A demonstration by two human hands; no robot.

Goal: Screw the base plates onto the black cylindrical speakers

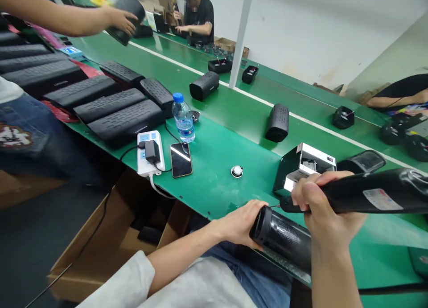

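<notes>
Both occupied, the left hand [244, 223] clasped a black speaker [287, 236] at the near edge of the table [214, 187] and the right hand [334, 223] gripped a black screwdriver [354, 192]. Open table spread from the speaker toward eleven o'clock, past a silver disc [237, 171]; a phone [181, 161] lay at ten, near the edge.

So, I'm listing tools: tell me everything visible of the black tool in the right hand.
The black tool looks like glossy plastic, with a pale sticker. The right hand grips it, roughly level, near its narrow front, its rear running off the picture. A thin bit points toward the black casing's end; contact is unclear.
</notes>
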